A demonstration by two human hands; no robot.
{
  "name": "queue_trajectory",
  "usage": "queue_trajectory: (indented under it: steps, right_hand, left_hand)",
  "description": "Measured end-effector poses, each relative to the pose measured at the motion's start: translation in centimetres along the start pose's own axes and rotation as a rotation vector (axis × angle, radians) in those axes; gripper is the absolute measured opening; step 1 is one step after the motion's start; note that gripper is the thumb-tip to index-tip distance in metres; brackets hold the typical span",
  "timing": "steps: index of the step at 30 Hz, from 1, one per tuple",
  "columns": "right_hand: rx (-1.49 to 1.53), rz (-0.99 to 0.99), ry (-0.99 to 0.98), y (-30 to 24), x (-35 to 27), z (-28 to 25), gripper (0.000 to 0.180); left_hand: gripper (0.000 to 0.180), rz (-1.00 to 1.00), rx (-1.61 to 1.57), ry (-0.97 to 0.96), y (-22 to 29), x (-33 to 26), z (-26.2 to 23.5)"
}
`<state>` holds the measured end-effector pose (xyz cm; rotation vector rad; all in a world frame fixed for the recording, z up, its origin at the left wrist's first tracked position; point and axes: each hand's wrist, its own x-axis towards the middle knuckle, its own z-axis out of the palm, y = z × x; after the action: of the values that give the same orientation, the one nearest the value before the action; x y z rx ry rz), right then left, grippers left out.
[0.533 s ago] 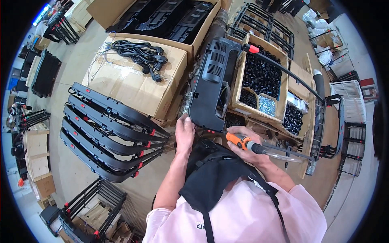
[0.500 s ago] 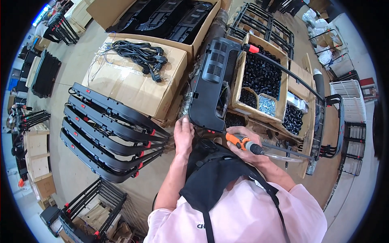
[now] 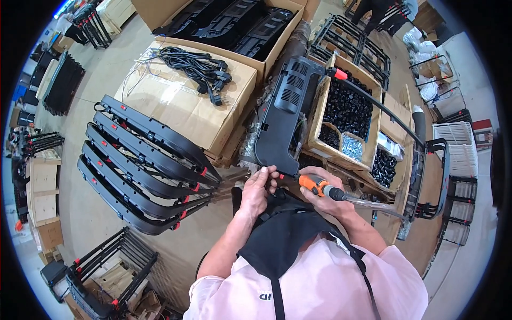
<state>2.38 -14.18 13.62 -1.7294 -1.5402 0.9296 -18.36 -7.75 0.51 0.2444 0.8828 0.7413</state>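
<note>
The left hand [image 3: 256, 189] pinches the black panel's [image 3: 282, 122] near end; the right hand [image 3: 325, 194] grips an orange-handled screwdriver [image 3: 320, 186] beside it. The tip, apparently hidden, could slip and jab fingers.

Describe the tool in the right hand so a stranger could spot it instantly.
Start at the long black plastic panel leaning on the cardboard boxes. At its near end, the right hand grips a powered screwdriver. Its bright orange body stands out among black parts.
</note>
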Motion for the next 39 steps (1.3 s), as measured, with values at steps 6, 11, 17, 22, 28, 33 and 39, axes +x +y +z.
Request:
queue_trajectory:
  steps: [6, 11, 17, 22, 28, 33, 39]
  right_hand:
    - [0.195, -0.023, 0.078, -0.5, -0.5, -1.2, 0.045]
    - [0.526, 0.014, 0.111, -0.8, 0.3, -0.7, 0.056]
    - [0.52, 0.005, 0.089, -0.7, 0.8, 0.3, 0.056]
    - [0.531, -0.008, 0.057, -0.4, 0.5, 0.4, 0.05]
    - [0.513, -0.016, 0.087, -0.2, 0.1, 0.8, 0.051]
    - [0.451, -0.037, 0.084, -0.1, 0.0, 0.8, 0.05]
    - [0.43, -0.079, 0.096, 0.0, -0.1, 1.4, 0.05]
  left_hand:
    - [0.046, -0.178, -0.082, -0.084, -0.3, 0.1, -0.3]
    - [0.054, -0.301, -0.247, -0.171, -0.5, 0.8, -0.1]
    - [0.056, -0.344, -0.273, -0.277, 0.0, 0.6, 0.6]
    - [0.054, -0.361, -0.265, -0.232, -0.1, 0.7, 0.9]
    - [0.051, -0.37, -0.298, -0.218, -0.2, 0.8, 0.9]
    - [0.05, -0.384, -0.301, -0.217, -0.1, 0.4, 1.2]
    - [0.052, -0.385, -0.335, -0.273, -0.7, 0.3, 1.3]
